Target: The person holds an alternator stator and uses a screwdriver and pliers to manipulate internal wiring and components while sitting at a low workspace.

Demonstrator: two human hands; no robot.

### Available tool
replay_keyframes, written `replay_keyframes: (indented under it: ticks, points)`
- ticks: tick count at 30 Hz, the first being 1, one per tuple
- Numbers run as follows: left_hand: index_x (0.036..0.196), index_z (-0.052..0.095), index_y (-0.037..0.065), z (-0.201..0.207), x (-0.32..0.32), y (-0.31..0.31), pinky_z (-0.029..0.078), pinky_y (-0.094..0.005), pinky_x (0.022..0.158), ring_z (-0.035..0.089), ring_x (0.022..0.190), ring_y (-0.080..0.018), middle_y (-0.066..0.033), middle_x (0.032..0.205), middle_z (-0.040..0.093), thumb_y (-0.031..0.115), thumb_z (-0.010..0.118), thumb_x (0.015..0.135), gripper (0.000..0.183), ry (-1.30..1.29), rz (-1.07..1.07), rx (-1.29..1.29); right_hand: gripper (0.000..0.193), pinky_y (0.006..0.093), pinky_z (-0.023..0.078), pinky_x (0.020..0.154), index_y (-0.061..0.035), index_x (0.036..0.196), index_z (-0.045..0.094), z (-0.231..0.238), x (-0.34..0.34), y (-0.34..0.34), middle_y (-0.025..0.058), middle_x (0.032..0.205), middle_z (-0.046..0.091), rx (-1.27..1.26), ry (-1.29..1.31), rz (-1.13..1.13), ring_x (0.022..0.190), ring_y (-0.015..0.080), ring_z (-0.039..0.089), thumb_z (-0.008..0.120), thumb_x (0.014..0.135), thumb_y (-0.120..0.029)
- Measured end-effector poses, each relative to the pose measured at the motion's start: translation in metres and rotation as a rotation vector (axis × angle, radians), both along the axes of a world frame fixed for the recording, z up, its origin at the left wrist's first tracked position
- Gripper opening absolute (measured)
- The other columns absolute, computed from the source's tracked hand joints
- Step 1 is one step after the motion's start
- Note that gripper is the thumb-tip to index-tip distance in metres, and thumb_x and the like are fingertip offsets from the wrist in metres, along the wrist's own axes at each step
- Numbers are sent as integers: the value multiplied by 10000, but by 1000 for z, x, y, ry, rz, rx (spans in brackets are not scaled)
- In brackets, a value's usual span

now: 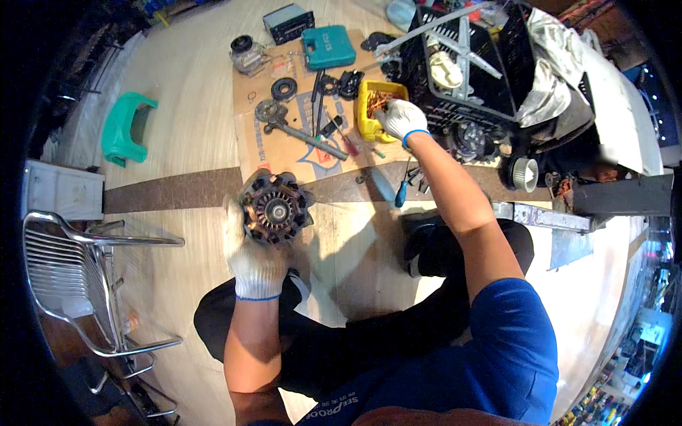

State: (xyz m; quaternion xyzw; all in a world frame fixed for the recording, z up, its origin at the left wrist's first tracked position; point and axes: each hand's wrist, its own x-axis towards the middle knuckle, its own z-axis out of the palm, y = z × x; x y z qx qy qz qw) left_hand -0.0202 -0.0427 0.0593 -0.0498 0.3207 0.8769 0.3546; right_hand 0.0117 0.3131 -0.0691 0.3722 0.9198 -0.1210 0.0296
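Observation:
My left hand (257,271), in a white knit glove, grips a round alternator rotor (275,207) with dark claw-like teeth, a finned ring and a bright centre. It is held up over the floor, and the glove looks slightly blurred. At the upper right, my right hand (403,119), also gloved, reaches into a yellow plastic container (369,130). Reddish-copper pieces (379,99) lie inside it. The fingertips of that hand dip among them, bent inward; whether they pinch a piece is hidden.
A cardboard sheet (249,142) carries a pulley-like ring (284,89), a metal rod tool (305,136) and a teal case (328,48). A blue-handled screwdriver (401,193) lies near my knee. Black crates (469,106) stand right; a green stool (126,129) and metal chair (71,277) stand left.

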Motion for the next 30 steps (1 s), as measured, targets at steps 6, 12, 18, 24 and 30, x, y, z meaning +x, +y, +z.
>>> replay_keyframes:
  ticks: [6,12,18,24,30]
  points:
    - [1255,575,4,-1,-4,15,591,-488,797,686,972,-338,-204,1149,662,547,474,1001,608,88,-128,27,566,349,536,856,-43,1297,603,140,39,-69,166,1047,714,-730,482,650,919,249,686,599,935,-478]
    - [1274,559,42,10,-4,18,568,-444,914,665,1054,-291,-153,1171,653,271,527,1034,333,140,-213,5,748,355,506,937,-44,1485,437,200,107,-171,151,1150,693,-884,273,423,970,252,658,685,897,-434]
    - [1296,516,-55,-6,-10,32,585,-416,897,665,1081,-303,-193,1190,635,84,562,979,349,292,-208,-42,576,457,530,833,-78,1338,589,162,106,-184,316,1047,664,-600,627,327,941,449,660,624,865,-405]
    - [1247,541,-65,13,-10,32,597,-414,878,684,1018,-301,-188,1141,649,91,553,978,312,516,-159,-151,350,488,540,750,-79,1126,681,166,110,-180,228,893,689,-312,550,426,855,405,681,595,930,-356]
    - [1247,554,-98,8,-9,25,597,-416,874,687,1018,-309,-214,1134,657,84,569,954,346,597,-242,-220,369,455,537,836,-20,1131,682,177,120,-168,229,1017,696,-406,542,419,945,397,679,599,927,-316]
